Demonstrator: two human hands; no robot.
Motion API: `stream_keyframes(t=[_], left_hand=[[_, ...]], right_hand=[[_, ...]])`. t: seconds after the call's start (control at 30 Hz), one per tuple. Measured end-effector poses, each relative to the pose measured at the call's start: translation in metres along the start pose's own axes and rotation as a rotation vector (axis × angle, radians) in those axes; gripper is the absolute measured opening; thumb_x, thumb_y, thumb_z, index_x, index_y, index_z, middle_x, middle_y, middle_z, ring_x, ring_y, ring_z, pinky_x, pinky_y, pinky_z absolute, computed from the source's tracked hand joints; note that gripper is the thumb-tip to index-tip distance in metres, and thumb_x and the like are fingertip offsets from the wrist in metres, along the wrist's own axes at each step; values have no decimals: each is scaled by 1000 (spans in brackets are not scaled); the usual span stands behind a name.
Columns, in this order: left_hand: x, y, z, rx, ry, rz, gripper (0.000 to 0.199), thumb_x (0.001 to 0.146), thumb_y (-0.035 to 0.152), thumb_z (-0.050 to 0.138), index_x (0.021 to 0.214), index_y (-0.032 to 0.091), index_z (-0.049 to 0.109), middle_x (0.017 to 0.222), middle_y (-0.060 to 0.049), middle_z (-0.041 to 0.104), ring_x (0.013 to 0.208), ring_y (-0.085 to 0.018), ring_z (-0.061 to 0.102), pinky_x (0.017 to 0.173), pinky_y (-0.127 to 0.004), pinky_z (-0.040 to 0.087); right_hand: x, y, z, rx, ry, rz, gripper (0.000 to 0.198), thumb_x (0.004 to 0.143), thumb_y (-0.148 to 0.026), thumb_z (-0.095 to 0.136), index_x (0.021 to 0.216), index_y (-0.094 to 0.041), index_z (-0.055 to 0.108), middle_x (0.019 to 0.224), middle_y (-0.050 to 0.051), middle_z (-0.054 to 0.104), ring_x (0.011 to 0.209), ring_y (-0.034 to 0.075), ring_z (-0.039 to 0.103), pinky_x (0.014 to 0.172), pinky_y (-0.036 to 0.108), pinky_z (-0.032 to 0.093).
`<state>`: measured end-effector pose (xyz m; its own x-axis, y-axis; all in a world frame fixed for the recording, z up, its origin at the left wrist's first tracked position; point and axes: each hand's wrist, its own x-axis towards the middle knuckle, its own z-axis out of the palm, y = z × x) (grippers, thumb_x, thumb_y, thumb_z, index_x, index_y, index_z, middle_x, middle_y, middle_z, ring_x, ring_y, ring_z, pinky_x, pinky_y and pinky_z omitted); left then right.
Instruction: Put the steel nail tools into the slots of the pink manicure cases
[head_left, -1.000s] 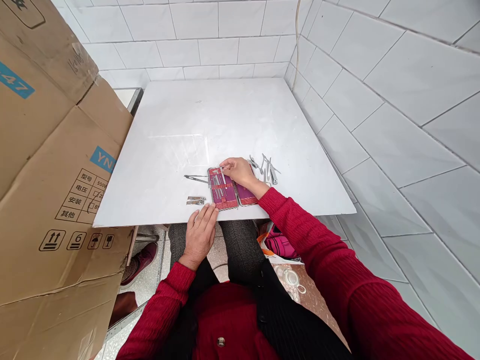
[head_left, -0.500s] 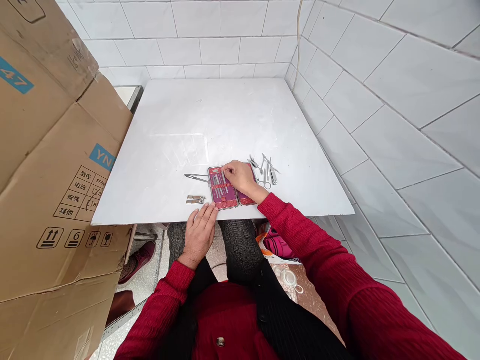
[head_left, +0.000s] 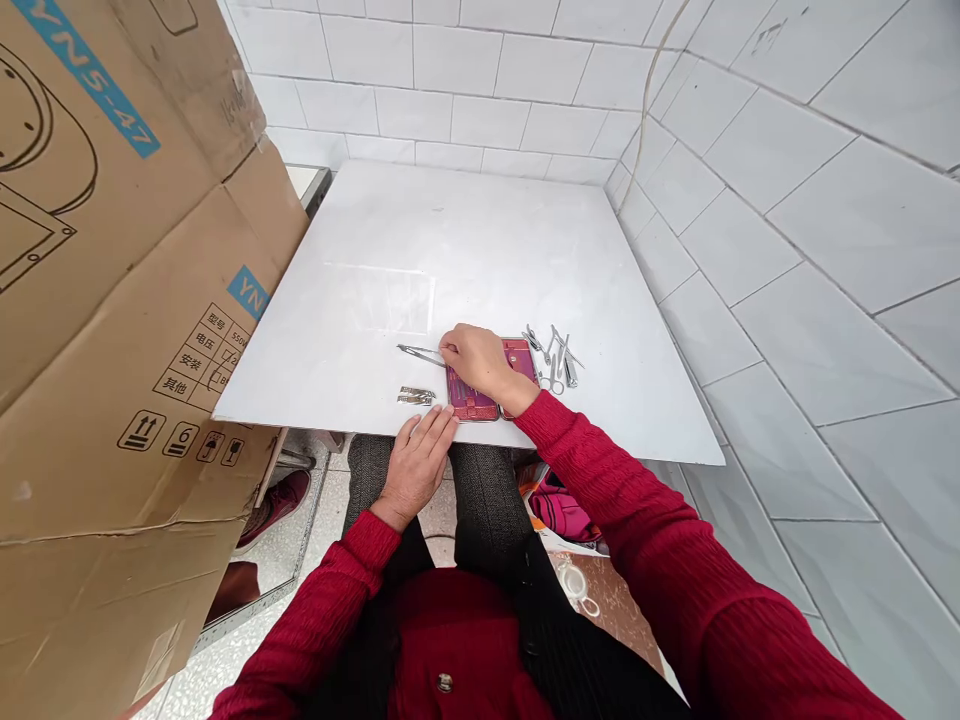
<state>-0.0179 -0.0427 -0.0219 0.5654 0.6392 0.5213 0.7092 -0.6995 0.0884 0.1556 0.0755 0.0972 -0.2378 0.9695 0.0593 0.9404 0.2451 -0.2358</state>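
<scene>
A red and purple manicure case (head_left: 517,353) lies unfolded near the table's front edge, slim metal tools tucked in its left half. My right hand (head_left: 480,358) reaches over that half, its fingertips pinched at the upper left edge; whatever they hold is hidden. Just left of those fingertips lie metal tweezers (head_left: 418,352). With fingers stretched out, my left hand (head_left: 418,455) rests at the table edge, its fingertips touching the lower left corner of the case. Nail clippers (head_left: 415,396) lie by its fingers.
Right of the case is a loose pile of metal tools, with scissors (head_left: 553,382) and clippers (head_left: 570,372). The white table (head_left: 510,250) meets tiled walls behind and at the right. A big cardboard box (head_left: 135,330) stands at the left. Someone's shoe (head_left: 285,500) shows below.
My right hand has shifted left over the case, from its inner tools to its upper left edge by the tweezers. My left hand stays at the corner. The view has turned slightly.
</scene>
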Motion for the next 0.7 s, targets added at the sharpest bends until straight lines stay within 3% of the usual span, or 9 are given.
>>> stream_keyframes(t=[0.27, 0.43, 0.6, 0.7], left_hand=[[-1, 1, -1, 28, -11, 6, 53, 101, 12, 47, 154, 14, 47, 158, -12, 51, 149, -24, 44, 121, -45, 34], [-3, 1, -1, 32, -14, 5, 50, 101, 13, 48, 151, 13, 50, 158, -11, 51, 150, -24, 43, 121, -44, 34], [-4, 1, 0, 38, -11, 4, 50, 101, 13, 47, 151, 13, 50, 157, -11, 52, 150, -24, 44, 120, -43, 35], [-4, 1, 0, 46, 1, 11, 49, 102, 13, 45, 150, 13, 51, 157, -11, 53, 148, -24, 46, 120, -43, 35]], right_hand=[[40, -28, 5, -247, -183, -80, 26, 98, -20, 55, 112, -13, 76, 116, 18, 74, 107, 30, 70, 83, 32, 50], [53, -36, 8, -342, -272, -94, 32, 94, -7, 51, 114, -9, 75, 113, 24, 75, 110, 33, 71, 86, 35, 53], [58, -37, 8, -329, -326, -81, 30, 95, -8, 52, 114, -8, 75, 114, 23, 75, 108, 32, 72, 85, 34, 53], [56, -31, 8, -233, -283, -58, 29, 96, -8, 48, 109, -9, 74, 113, 20, 76, 102, 30, 72, 82, 33, 51]])
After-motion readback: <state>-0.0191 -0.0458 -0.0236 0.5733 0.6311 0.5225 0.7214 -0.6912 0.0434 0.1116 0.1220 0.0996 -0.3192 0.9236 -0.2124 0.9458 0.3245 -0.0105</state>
